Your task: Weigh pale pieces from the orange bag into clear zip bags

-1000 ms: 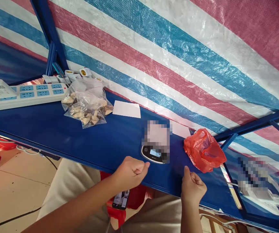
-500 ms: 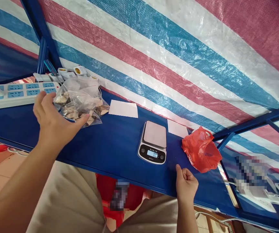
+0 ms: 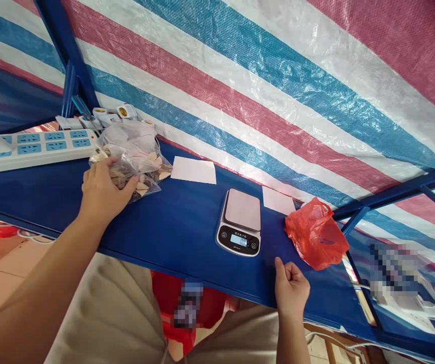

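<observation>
L hand [image 3: 105,189] is closed on the near corner of a clear plastic bag [image 3: 141,151], fingers laid over the film, thumb at the lower edge; the bag appears to be gripped, but whether it is lifted off the blue tabletop [image 3: 179,237] can't be told. Pale irregular dried pcs [image 3: 155,174] are packed inside, kind not determinable. R hand [image 3: 291,290] is shown empty at the near edge of the tabletop, fingers curled narrow, thumb & index close together, w/ a red plastic bag [image 3: 316,235] lying just beside it, untouched. Between the hands a digital kitchen scale [image 3: 239,222] is placed, display lit, digits too small to be read reliably. A white paper sheet [image 3: 193,170] is laid btw the clear bag and the scale; a second sheet [image 3: 278,200] lies behind the scale. A power strip [image 3: 39,146] is set behind the clear bag, against a striped tarp [image 3: 278,101]. Thin film is easily slipped or torn, so a grip low on the bag is advised, pcs supported from beneath, bag kept level
</observation>
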Available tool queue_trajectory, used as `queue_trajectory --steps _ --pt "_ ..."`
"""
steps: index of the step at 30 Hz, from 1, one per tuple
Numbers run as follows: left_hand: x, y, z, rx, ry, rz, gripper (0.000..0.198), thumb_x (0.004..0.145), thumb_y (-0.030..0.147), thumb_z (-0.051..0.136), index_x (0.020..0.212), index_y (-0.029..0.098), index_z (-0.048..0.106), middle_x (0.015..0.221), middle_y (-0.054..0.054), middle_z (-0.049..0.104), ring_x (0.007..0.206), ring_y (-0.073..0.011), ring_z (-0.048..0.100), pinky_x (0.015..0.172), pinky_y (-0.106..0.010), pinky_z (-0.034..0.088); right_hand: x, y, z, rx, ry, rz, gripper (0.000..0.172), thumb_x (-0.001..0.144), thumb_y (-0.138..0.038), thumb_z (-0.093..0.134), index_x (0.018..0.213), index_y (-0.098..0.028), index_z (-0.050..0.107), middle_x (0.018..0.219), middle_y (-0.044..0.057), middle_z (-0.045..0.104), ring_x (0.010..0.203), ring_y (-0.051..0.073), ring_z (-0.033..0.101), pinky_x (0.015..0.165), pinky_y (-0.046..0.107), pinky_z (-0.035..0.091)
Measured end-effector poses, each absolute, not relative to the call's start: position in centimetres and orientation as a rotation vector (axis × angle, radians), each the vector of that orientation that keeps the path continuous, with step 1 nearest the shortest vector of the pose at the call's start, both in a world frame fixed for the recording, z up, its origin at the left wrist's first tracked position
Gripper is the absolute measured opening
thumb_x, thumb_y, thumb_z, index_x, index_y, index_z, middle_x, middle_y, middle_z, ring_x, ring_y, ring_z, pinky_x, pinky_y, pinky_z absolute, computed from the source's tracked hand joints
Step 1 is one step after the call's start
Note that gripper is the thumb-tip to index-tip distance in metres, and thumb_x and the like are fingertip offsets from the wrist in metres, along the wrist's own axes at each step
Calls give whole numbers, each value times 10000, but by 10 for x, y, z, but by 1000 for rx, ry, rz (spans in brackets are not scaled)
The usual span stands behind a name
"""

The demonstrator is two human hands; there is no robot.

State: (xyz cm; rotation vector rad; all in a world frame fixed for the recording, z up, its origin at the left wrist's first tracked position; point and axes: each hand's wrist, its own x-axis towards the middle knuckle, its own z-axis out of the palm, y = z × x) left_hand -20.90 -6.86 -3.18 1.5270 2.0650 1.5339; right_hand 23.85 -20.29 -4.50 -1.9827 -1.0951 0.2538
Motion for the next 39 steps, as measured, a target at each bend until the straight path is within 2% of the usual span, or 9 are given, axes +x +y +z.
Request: queue_trajectory --steps 5,8,12,18,22,29,33,36,39 --pt "-210 -68 -30 1539 2043 1579 505 685 668 715 782 186 597 886 -64 633 1285 -346 486 753 -416 213 243 -202 -53 -1986 -1115 216 547 852 -553 632 600 -267 239 546 -77 230 519 120 278 508 287 285" --pt "-212 -66 -32 1607 1975 1629 433 698 590 726 769 180 608 783 -107 625 1306 -381 507 716 -437 140 245 -203 -56 -1998 -1118 199 548 859 -561 617 603 -260 237 549 -82 225 519 109 272 508 268 277" --pt "-213 -66 -34 1618 1920 1657 366 707 468 731 879 163 625 809 -86 616 1310 -382 499 708 -442 124 245 -204 -57 -2000 -1149 198 543 882 -544 615 607 -258 243 550 -85 228 519 104 275 516 257 286" --pt "-215 -65 -39 1541 1966 1562 370 715 503 721 795 165 594 776 -54 609 1284 -347 535 709 -420 144 244 -203 -56 -1973 -1170 178 542 891 -531 618 603 -262 246 558 -88 218 520 104 264 508 251 278" --pt "-215 -64 -41 1551 1927 1619 361 709 472 742 875 178 612 798 -25 640 1210 -280 588 703 -399 161 241 -204 -52 -1997 -1178 175 533 894 -526 608 604 -262 247 550 -85 228 518 107 275 518 260 285" --pt "-212 -68 -40 1483 1877 1673 451 691 448 778 1002 184 585 909 -14 615 1218 -253 588 706 -396 187 240 -204 -49 -2048 -1142 194 531 876 -543 595 599 -260 242 545 -81 231 527 116 283 539 273 294" --pt "-209 -65 -41 1562 1866 1695 537 624 459 822 999 160 582 1024 -33 576 1335 -330 499 753 -404 240 241 -204 -50 -2054 -1137 189 529 870 -543 597 599 -259 243 544 -81 235 527 117 284 540 274 294" --pt "-212 -61 -46 1639 1903 1708 600 571 469 860 1014 159 598 1060 -60 593 1331 -384 490 768 -409 241 240 -204 -51 -2056 -1134 193 530 863 -558 595 601 -260 243 543 -83 239 527 118 285 542 275 295" --pt "-218 -57 -53 1645 1813 1669 729 562 426 893 1185 201 588 927 16 573 1205 -266 595 716 -362 227 241 -203 -51 -2064 -1128 188 530 853 -571 590 596 -259 246 540 -83 240 530 119 283 545 276 295"
